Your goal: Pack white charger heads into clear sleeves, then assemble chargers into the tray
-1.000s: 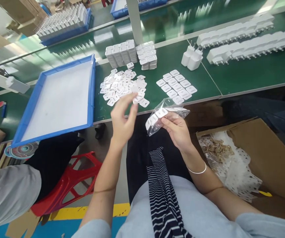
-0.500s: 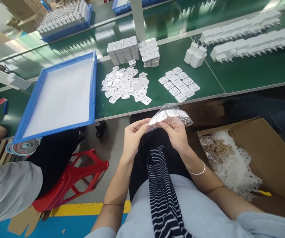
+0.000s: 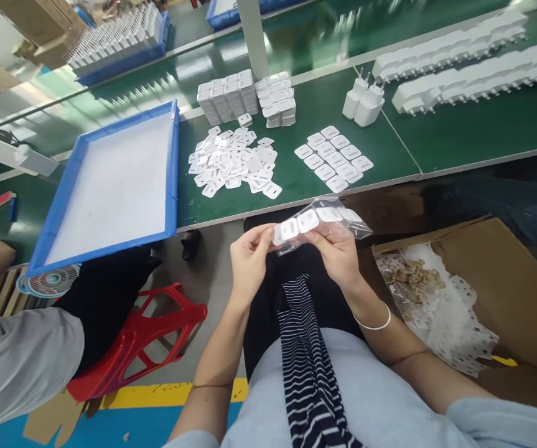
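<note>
Above my lap, just off the table's front edge, a clear plastic bag [image 3: 360, 229] holds a row of small white rounded-square plates [image 3: 308, 220]. My left hand [image 3: 249, 258] pinches the leftmost plate, which sticks out at the bag's left end. With thumb and fingers, my right hand [image 3: 338, 256] grips the bag around its middle, over the plates inside. Beyond my hands, a loose pile of similar white plates [image 3: 233, 160] lies on the green table [image 3: 291, 180]. To its right, several plates [image 3: 333, 158] lie flat in neat rows.
Stacked plates [image 3: 228, 98] stand behind the pile. White plug adapters [image 3: 364, 102] and long rows of adapters [image 3: 478, 81] are at the right. A blue-rimmed tray [image 3: 172, 168] overhangs the table edge at left. A cardboard box [image 3: 506, 280], red stool [image 3: 170, 323] and another person's sleeve [image 3: 25, 358] flank me.
The plates have slid left, and more of them now show outside the bag at my left hand. My right hand and the bag have shifted slightly right.
</note>
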`<state>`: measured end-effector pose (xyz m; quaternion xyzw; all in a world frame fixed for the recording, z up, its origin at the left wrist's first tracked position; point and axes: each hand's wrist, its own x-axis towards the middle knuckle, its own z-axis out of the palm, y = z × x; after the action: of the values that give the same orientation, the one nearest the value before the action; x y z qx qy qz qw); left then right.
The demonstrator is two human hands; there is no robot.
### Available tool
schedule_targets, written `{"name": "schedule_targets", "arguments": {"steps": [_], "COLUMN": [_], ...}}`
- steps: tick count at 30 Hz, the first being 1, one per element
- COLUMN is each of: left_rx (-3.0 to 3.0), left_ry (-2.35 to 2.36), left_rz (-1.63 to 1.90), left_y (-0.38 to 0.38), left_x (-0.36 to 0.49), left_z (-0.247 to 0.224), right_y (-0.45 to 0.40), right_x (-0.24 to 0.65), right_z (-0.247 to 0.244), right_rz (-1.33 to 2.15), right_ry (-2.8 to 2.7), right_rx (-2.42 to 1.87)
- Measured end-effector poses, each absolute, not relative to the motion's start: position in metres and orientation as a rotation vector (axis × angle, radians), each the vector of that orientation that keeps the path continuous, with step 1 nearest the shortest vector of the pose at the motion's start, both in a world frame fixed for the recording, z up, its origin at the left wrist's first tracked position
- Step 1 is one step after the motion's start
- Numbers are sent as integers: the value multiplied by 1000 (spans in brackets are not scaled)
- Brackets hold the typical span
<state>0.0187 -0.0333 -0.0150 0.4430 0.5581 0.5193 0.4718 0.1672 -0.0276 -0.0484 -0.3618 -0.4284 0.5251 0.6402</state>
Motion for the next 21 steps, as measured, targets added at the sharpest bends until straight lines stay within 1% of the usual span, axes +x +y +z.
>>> {"name": "schedule_targets", "arguments": {"steps": [4, 7, 9, 12, 14, 18, 19, 21], "left_rx": [1577, 1896, 2040, 2250, 2306, 2420, 2438, 2456], "left_ry": [1599, 1956, 2027, 1887, 1777, 1458, 1328, 1041], "left_rz": [1404, 1691, 1617, 1222, 1111, 1346, 1343, 1057], "left_y": [-14, 35, 77, 126, 135, 95, 79, 50], "left_x": [-5, -43, -66, -75, -64, -22, -12, 4], "left_z": [1, 13, 16, 14, 14, 25, 28, 33], "right_y": [-24, -20, -18, -17, -18, -18, -17, -16], "right_x": [178, 188, 192, 189, 186, 182, 182, 180], "right_z": [-43, -40, -40, -41, -43, -45, -45, -44], "right_rz": [1248, 1203, 1231, 1329, 1391, 1454, 1454, 1439], "right_ry": [-876, -825, -827, -838, -852, -870, -878, -905], "right_rx": [-792, -813, -800, -758, -740, -715, -724, -768]}}
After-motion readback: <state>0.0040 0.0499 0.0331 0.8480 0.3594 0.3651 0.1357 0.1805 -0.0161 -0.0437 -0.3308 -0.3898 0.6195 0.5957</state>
